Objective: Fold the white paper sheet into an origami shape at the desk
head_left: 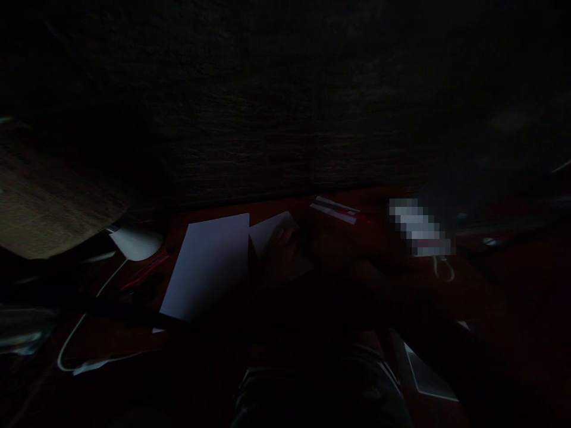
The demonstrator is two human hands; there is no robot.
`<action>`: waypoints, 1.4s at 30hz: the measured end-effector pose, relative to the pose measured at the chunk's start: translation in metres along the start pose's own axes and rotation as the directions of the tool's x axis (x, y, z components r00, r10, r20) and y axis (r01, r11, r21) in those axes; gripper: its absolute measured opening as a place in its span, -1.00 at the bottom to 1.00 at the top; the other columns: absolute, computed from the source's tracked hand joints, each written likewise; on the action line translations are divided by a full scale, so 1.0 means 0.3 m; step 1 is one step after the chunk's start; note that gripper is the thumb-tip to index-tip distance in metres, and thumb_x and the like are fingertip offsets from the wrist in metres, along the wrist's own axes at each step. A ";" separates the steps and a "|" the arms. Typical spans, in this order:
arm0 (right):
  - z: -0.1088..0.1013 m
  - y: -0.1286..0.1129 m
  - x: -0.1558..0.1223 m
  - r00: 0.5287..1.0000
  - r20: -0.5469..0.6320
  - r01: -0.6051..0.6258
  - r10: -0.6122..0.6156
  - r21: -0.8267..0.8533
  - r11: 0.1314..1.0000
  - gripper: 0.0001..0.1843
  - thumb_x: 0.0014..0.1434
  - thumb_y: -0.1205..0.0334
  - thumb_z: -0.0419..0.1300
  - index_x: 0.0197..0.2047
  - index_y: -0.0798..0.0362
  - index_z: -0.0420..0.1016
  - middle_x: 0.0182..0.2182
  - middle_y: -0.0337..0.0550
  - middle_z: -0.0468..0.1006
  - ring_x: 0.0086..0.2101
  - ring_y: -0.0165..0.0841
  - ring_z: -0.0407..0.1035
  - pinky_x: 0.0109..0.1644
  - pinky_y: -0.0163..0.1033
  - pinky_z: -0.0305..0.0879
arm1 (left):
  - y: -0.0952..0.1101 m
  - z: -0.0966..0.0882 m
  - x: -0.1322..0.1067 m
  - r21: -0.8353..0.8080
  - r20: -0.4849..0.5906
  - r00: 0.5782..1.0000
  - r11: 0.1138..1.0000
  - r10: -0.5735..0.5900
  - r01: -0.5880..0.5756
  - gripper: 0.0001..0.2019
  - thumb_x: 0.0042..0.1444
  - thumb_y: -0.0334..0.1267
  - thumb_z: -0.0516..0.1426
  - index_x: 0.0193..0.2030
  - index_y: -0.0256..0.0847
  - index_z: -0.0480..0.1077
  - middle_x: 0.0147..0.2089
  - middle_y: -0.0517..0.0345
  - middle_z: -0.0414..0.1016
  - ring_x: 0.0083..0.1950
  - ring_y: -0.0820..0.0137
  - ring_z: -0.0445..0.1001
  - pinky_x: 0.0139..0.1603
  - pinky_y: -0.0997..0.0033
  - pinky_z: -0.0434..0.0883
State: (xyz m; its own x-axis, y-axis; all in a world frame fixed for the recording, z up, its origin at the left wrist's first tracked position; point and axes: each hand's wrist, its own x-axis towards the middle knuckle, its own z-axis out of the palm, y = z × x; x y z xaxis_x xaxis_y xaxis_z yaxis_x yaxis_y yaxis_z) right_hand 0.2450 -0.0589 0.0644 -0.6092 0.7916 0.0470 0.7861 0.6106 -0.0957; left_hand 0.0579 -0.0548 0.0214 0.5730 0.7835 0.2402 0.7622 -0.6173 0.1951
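Observation:
The scene is very dark. A hand that looks like my left hand (281, 246) is over a small piece of white paper (266, 230), its fingers dimly visible and seemingly curled on the paper. To its left lies a larger white sheet (209, 255), its lower part in shadow. My right arm reaches in from the lower right; what seems to be my right hand (332, 249) is a dim brownish shape right beside the small paper. Its fingers cannot be made out. Beyond it, a red-handled cutter knife (345, 210) lies on a narrow white strip (325, 205).
On the reddish tabletop at left are a white lamp-like cone (138, 244), a pale cord (66, 348) and a red tool (145, 272). A pixelated item (419, 226) with a cord loop (444, 270) lies at right. A light-edged flat object (430, 374) is lower right. A dark textured wall (285, 119) stands behind.

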 end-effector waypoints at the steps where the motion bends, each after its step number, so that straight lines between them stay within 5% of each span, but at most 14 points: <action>1: 0.004 -0.008 -0.001 0.999 0.027 -0.018 0.018 0.006 1.000 -0.57 0.45 0.26 0.05 0.26 0.21 0.54 0.31 0.28 0.44 0.17 -0.02 0.48 0.20 -0.02 0.44 | 0.001 0.000 0.000 -0.004 -0.007 1.000 1.000 0.003 -0.003 -0.71 0.38 -0.39 0.03 0.15 -0.24 0.44 0.12 -0.10 0.43 0.12 0.10 0.39 0.20 0.03 0.44; 5: -0.004 -0.034 -0.009 0.988 0.127 -0.091 0.093 -0.019 0.996 -0.56 0.43 0.33 0.02 0.27 0.20 0.52 0.19 0.29 0.54 -0.01 -0.06 0.59 0.01 -0.08 0.52 | 0.002 -0.008 -0.009 0.018 -0.004 1.000 1.000 -0.003 0.003 -0.70 0.37 -0.37 0.05 0.16 -0.24 0.47 0.14 -0.12 0.45 0.15 0.09 0.41 0.24 0.03 0.43; 11: -0.031 -0.060 -0.007 0.972 0.170 -0.148 0.165 -0.104 0.983 -0.57 0.43 0.35 -0.02 0.22 0.25 0.52 0.15 0.38 0.54 0.05 0.02 0.55 -0.07 -0.09 0.54 | 0.004 -0.041 -0.039 0.205 0.004 0.990 0.969 -0.141 0.137 -0.60 0.31 -0.38 0.07 0.25 -0.36 0.47 0.25 -0.23 0.46 0.27 -0.01 0.42 0.29 0.00 0.38; 22: -0.027 -0.035 -0.003 0.972 0.187 -0.125 0.144 -0.111 0.986 -0.55 0.42 0.38 -0.05 0.20 0.17 0.55 0.17 0.33 0.55 -0.05 -0.03 0.62 -0.14 -0.09 0.53 | -0.020 -0.128 -0.058 0.337 0.020 0.956 0.902 -0.292 0.269 -0.74 0.29 -0.34 0.07 -0.07 -0.33 0.59 0.11 -0.26 0.54 0.20 -0.03 0.47 0.16 -0.04 0.41; 29: -0.025 -0.029 0.002 0.961 0.214 -0.149 0.173 -0.126 0.981 -0.55 0.46 0.33 -0.07 0.22 0.15 0.55 0.08 0.31 0.62 -0.05 -0.02 0.63 -0.10 -0.06 0.53 | -0.021 -0.157 -0.071 0.370 0.023 0.959 0.894 -0.282 0.254 -0.73 0.29 -0.31 0.08 -0.08 -0.36 0.59 0.10 -0.30 0.53 0.18 -0.08 0.47 0.13 -0.10 0.41; 33: -0.013 -0.017 -0.001 0.971 0.175 -0.148 0.166 -0.110 0.983 -0.55 0.47 0.28 -0.06 0.23 0.11 0.55 0.22 0.29 0.52 -0.08 -0.05 0.63 -0.13 -0.07 0.54 | -0.035 -0.138 -0.073 0.342 -0.014 0.962 0.902 -0.274 0.262 -0.72 0.28 -0.30 0.08 -0.04 -0.34 0.58 0.15 -0.32 0.51 0.19 -0.11 0.46 0.17 -0.17 0.40; 38: -0.007 -0.016 -0.004 0.984 0.141 -0.094 0.110 -0.121 0.988 -0.57 0.38 0.36 0.00 0.15 0.17 0.61 0.24 0.32 0.48 -0.02 -0.05 0.58 -0.07 -0.08 0.53 | 0.000 -0.047 -0.058 0.073 -0.062 0.984 0.983 -0.167 0.171 -0.52 0.32 -0.33 0.04 0.37 -0.29 0.33 0.38 -0.22 0.36 0.37 -0.01 0.34 0.40 -0.10 0.31; 42: -0.005 -0.017 0.001 0.986 0.124 -0.099 0.109 -0.088 0.991 -0.58 0.36 0.25 0.06 0.16 0.16 0.59 0.23 0.30 0.47 0.03 -0.02 0.54 -0.02 -0.05 0.52 | 0.044 0.015 -0.037 -0.066 -0.006 0.996 0.994 -0.093 0.092 -0.59 0.28 -0.22 0.17 0.24 -0.25 0.37 0.25 -0.23 0.42 0.30 -0.01 0.39 0.34 -0.06 0.39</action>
State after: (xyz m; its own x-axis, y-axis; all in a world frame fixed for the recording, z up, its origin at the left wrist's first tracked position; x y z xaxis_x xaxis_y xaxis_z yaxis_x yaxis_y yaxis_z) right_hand 0.2410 -0.0616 0.0664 -0.5279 0.8448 -0.0878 0.8485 0.5290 -0.0116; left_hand 0.0629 -0.0712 0.0170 0.4981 0.8369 0.2268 0.7901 -0.5458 0.2790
